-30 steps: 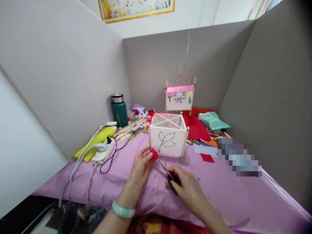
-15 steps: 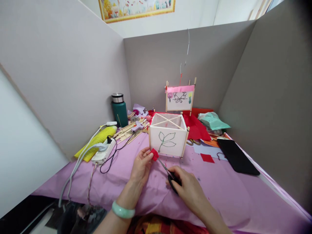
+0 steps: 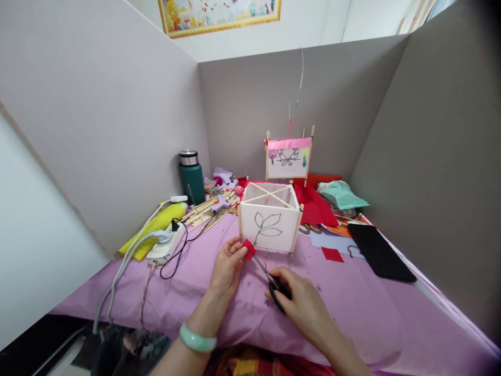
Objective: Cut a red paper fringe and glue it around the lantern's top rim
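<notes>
Between the thumb and fingers of my left hand is a small piece of red cloth. My right hand grips black-handled scissors, their blades pointing up and left onto the red piece. Just behind both hands stands a white box-shaped lantern with wooden sticks at its corners, crossed sticks on top and a green leaf drawing on the front. To the right, a separate red square lies flat on the purple tablecloth.
Wooden sticks, a glue gun, a green bottle and a power strip with cables lie to the left. A second decorated lantern hangs behind. Red fabric and a black tablet-like slab are at right.
The scissor blades have moved slightly up and left, so their tips overlap the red cloth more. My left hand keeps its place.
</notes>
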Action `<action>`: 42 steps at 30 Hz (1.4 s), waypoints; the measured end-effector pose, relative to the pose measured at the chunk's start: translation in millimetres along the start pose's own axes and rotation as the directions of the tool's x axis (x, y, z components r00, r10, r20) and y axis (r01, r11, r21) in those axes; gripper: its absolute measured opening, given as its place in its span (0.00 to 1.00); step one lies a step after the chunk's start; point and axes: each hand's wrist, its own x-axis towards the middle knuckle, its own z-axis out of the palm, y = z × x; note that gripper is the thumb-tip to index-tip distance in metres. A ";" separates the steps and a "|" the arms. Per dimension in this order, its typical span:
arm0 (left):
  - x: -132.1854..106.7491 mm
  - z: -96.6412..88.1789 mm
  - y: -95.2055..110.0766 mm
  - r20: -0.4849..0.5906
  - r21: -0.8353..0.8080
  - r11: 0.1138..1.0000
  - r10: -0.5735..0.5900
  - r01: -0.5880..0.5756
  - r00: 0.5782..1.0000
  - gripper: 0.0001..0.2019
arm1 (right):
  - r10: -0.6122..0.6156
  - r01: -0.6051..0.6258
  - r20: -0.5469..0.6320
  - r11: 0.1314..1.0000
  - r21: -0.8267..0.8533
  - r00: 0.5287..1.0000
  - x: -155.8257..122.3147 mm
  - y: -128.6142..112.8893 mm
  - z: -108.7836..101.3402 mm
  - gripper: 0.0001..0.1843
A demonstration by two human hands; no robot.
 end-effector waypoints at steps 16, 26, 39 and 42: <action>2.6 -3.9 -2.2 0.005 0.017 1.000 -0.003 0.003 1.000 0.24 | -0.013 0.013 -0.018 1.000 0.010 1.000 -1.0 0.6 1.1 0.11; 3.5 -3.6 -3.2 0.011 0.015 1.000 0.005 -0.005 1.000 0.23 | -0.010 0.010 -0.034 1.000 0.000 0.999 -0.8 -0.6 1.1 0.12; 2.8 -3.1 -2.3 0.014 0.027 1.000 -0.002 0.001 1.000 0.23 | 0.005 -0.005 -0.022 1.000 0.000 1.000 -0.8 -0.4 0.7 0.12; 2.0 -2.3 -2.0 0.013 0.035 0.999 -0.008 0.008 1.000 0.23 | 0.008 -0.008 -0.025 1.000 0.004 1.000 -1.1 -1.0 0.6 0.12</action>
